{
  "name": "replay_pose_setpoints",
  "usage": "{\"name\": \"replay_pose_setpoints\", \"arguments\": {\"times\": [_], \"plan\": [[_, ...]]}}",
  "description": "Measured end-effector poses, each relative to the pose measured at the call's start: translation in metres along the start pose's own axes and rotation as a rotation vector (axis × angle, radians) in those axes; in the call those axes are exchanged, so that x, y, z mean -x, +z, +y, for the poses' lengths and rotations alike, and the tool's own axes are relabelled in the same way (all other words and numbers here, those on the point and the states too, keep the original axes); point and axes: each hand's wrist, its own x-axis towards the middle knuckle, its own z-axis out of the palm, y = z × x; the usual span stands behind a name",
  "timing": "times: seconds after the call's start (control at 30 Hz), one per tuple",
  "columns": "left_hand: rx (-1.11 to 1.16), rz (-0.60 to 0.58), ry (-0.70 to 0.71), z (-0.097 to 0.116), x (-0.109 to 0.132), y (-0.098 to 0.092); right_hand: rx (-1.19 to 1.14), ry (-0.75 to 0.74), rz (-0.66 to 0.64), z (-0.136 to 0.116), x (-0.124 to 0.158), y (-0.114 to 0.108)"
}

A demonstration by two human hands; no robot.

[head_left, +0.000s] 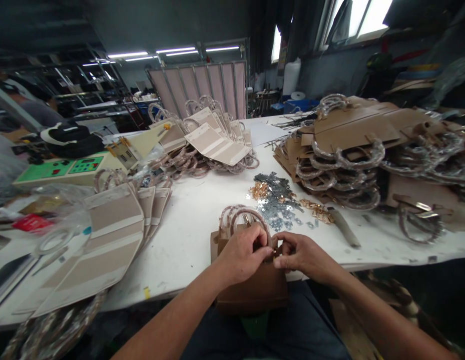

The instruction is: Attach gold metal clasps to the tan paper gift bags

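A brown handbag panel (255, 290) rests at the table's front edge, partly over my lap. Its rounded, plastic-wrapped handle (251, 212) stands up from the top edge. My left hand (243, 255) is closed at the handle's right lower end, thumb and fingers pinched together. Beside it, my right hand (303, 255) pinches at the same spot. A tiny gold-coloured metal piece (274, 253) shows between the fingertips of both hands; its exact form is too small to tell. Behind the hands lies a loose heap of small grey metal plates (275, 195) with gold fittings (259, 190).
Stacked brown panels with wrapped handles (352, 130) fill the right side. Beige panels lie at the back (219, 142) and left (115, 220). A grey-handled tool (345, 227) lies right of the heap. A machine with a green control panel (63, 167) stands left. A person (33, 107) is far left.
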Motion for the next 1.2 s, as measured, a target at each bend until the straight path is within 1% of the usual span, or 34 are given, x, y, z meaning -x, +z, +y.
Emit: {"name": "replay_pose_setpoints", "arguments": {"times": [0.13, 0.3, 0.4, 0.47, 0.53, 0.6, 0.67, 0.7, 0.73, 0.77, 0.8, 0.83, 0.87, 0.9, 0.97, 1.07, 1.13, 1.2], "plan": [[0.017, 0.012, 0.019, -0.002, 0.003, -0.004, -0.001, -0.022, 0.079, 0.004, -0.004, 0.007], [-0.006, 0.024, -0.006, -0.012, 0.003, -0.006, 0.145, -0.028, 0.227, 0.010, -0.011, 0.021], [-0.076, 0.071, -0.024, -0.022, -0.001, -0.005, 0.263, -0.024, 0.309, 0.011, -0.022, 0.027], [-0.196, 0.120, -0.035, -0.031, 0.000, -0.003, 0.230, -0.019, 0.267, 0.012, -0.032, 0.025], [-0.353, 0.192, 0.013, -0.041, 0.007, 0.000, 0.082, -0.007, 0.167, 0.012, -0.044, 0.019], [-0.496, 0.317, 0.118, -0.052, 0.021, 0.004, -0.049, 0.019, 0.101, 0.010, -0.057, 0.008], [-0.582, 0.449, 0.238, -0.063, 0.039, 0.012, -0.096, 0.067, 0.059, 0.007, -0.073, -0.005], [-0.595, 0.489, 0.290, -0.068, 0.048, 0.016, -0.108, 0.103, 0.023, 0.005, -0.081, -0.012], [-0.585, 0.494, 0.337, -0.073, 0.057, 0.020, -0.117, 0.140, -0.026, 0.002, -0.090, -0.018], [-0.555, 0.471, 0.374, -0.077, 0.064, 0.024, -0.118, 0.167, -0.069, 0.000, -0.101, -0.025], [-0.515, 0.434, 0.395, -0.082, 0.070, 0.028, -0.084, 0.177, -0.079, -0.002, -0.112, -0.031], [-0.471, 0.398, 0.403, -0.086, 0.074, 0.031, -0.017, 0.173, -0.046, -0.003, -0.124, -0.036], [-0.429, 0.373, 0.402, -0.090, 0.076, 0.033, 0.072, 0.159, 0.022, -0.004, -0.137, -0.040], [-0.391, 0.361, 0.391, -0.093, 0.076, 0.035, 0.170, 0.140, 0.112, -0.004, -0.150, -0.042], [-0.334, 0.375, 0.369, -0.099, 0.075, 0.037, 0.339, 0.107, 0.280, -0.002, -0.175, -0.041], [-0.289, 0.407, 0.375, -0.104, 0.071, 0.037, 0.502, 0.075, 0.422, 0.007, -0.202, -0.030], [-0.273, 0.405, 0.378, -0.105, 0.071, 0.037, 0.596, 0.052, 0.500, 0.013, -0.212, -0.020], [-0.249, 0.377, 0.351, -0.105, 0.072, 0.035, 0.648, 0.031, 0.558, 0.016, -0.216, -0.012]]}}
